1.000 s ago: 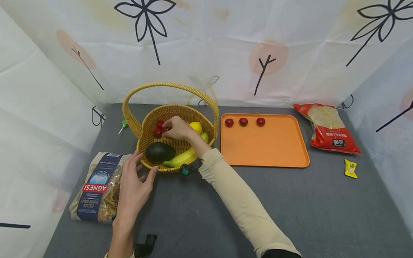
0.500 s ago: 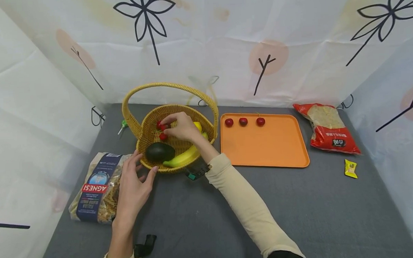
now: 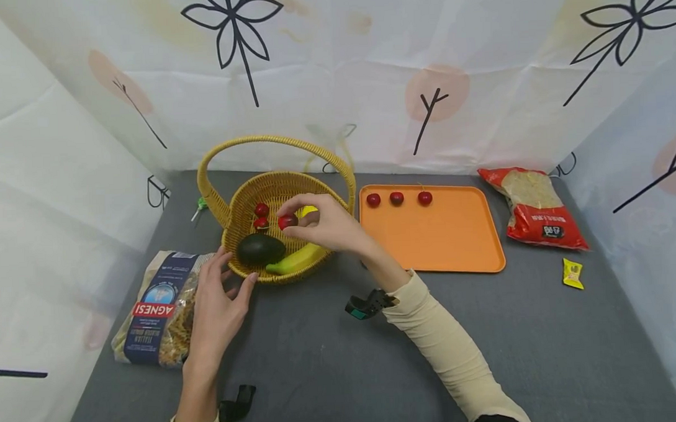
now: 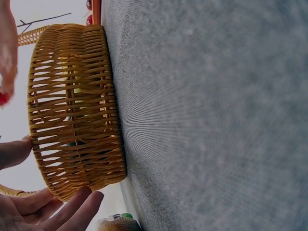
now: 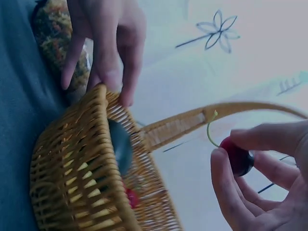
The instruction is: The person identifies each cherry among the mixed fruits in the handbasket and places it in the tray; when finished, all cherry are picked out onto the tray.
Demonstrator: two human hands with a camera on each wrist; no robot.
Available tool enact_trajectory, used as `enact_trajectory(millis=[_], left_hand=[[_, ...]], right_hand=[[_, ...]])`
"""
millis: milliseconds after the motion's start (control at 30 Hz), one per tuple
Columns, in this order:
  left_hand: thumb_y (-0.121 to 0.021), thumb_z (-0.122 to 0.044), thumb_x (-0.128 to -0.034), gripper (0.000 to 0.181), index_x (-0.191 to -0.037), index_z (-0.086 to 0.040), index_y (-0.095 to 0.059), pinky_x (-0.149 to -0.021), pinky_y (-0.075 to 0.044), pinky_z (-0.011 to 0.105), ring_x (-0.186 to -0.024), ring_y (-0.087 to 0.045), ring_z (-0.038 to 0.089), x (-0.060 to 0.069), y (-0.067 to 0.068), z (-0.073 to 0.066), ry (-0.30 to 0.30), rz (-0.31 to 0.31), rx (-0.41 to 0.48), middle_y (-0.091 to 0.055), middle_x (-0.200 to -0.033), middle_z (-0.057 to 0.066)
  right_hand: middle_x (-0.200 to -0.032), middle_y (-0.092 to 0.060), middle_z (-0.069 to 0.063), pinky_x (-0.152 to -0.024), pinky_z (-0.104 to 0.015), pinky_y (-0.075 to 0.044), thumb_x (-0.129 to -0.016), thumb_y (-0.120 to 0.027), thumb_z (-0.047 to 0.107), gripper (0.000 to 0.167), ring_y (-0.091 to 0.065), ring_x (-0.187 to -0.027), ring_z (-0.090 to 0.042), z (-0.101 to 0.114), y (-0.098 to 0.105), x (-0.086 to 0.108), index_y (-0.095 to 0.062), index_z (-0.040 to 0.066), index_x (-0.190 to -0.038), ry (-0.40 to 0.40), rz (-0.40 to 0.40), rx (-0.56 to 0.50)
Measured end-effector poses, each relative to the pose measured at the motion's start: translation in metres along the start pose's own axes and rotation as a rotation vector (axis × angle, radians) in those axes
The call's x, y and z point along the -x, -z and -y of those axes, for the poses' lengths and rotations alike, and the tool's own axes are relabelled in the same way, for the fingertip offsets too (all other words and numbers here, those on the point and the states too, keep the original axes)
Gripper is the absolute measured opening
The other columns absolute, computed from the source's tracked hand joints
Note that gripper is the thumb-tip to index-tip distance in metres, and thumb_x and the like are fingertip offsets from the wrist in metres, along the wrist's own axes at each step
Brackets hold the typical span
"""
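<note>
My right hand (image 3: 330, 224) pinches a dark red cherry (image 3: 287, 221) between thumb and fingertips above the wicker basket (image 3: 245, 205). In the right wrist view, a green stem sticks out from that cherry (image 5: 237, 156). My left hand (image 3: 221, 302) holds the basket's near left side, thumb at the rim and fingers against the outer wall (image 4: 79, 209). Inside the basket lie two cherries (image 3: 261, 217), an avocado (image 3: 260, 249) and a banana (image 3: 297, 259). Another yellow fruit (image 3: 309, 210) is mostly hidden behind my right hand.
An orange tray (image 3: 434, 238) with three cherries in a row (image 3: 396, 198) lies right of the basket. A pasta bag (image 3: 159, 310) is beside my left hand. Farther right are a red food bag (image 3: 539, 210) and a small yellow packet (image 3: 572, 273). A green-topped item (image 3: 200, 206) lies behind left.
My right hand has picked a cherry out of the cluster in the basket and drawn it up and to the right. The left hand stays at the basket.
</note>
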State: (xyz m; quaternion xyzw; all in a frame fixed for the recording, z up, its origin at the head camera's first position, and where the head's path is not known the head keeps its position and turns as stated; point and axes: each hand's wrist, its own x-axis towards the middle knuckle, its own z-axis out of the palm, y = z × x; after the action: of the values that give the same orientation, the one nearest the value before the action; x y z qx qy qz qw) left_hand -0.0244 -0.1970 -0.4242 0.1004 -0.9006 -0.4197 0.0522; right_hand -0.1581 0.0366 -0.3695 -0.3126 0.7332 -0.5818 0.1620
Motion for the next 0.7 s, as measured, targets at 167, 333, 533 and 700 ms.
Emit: enact_trajectory(millis=[167, 333, 533, 700], left_hand=[[-0.074, -0.021, -0.1047, 0.068, -0.162, -0.001, -0.043, -0.108, -0.059, 0.064, -0.144, -0.055, 0.048, 0.000, 0.000, 0.001, -0.008, -0.007, 0.000, -0.029, -0.178, 0.017], [-0.074, -0.021, -0.1046, 0.068, -0.162, -0.001, -0.043, -0.107, -0.059, 0.063, -0.144, -0.055, 0.048, 0.000, -0.001, 0.002, -0.013, -0.008, 0.000, -0.030, -0.177, 0.018], [-0.074, -0.021, -0.1046, 0.068, -0.161, 0.000, -0.043, -0.106, -0.060, 0.064, -0.144, -0.055, 0.048, 0.000, -0.001, 0.002, -0.022, -0.015, 0.001, -0.030, -0.177, 0.018], [-0.074, -0.022, -0.1048, 0.068, -0.161, 0.000, -0.044, -0.106, -0.060, 0.064, -0.144, -0.055, 0.047, 0.000, -0.001, 0.002, -0.022, -0.016, 0.000, -0.030, -0.177, 0.017]], right_hand=[[-0.122, -0.067, -0.019, -0.079, -0.025, -0.063, -0.094, -0.077, -0.005, 0.029, -0.073, -0.087, -0.023, 0.009, 0.019, 0.036, -0.070, -0.005, -0.123, 0.076, 0.045, -0.115], [-0.122, -0.063, -0.013, -0.088, -0.030, -0.069, -0.091, -0.081, -0.007, 0.030, -0.072, -0.098, -0.023, 0.008, 0.043, 0.067, -0.071, -0.007, -0.119, 0.184, 0.044, -0.137], [-0.133, -0.069, 0.001, -0.099, -0.036, -0.068, -0.094, -0.077, -0.007, 0.033, -0.072, -0.117, -0.020, -0.001, 0.072, 0.095, -0.067, -0.012, -0.126, 0.262, 0.009, -0.116], [-0.132, -0.074, 0.005, -0.101, -0.032, -0.066, -0.093, -0.075, -0.012, 0.035, -0.074, -0.118, -0.013, -0.016, 0.090, 0.112, -0.070, -0.009, -0.128, 0.227, -0.092, 0.005]])
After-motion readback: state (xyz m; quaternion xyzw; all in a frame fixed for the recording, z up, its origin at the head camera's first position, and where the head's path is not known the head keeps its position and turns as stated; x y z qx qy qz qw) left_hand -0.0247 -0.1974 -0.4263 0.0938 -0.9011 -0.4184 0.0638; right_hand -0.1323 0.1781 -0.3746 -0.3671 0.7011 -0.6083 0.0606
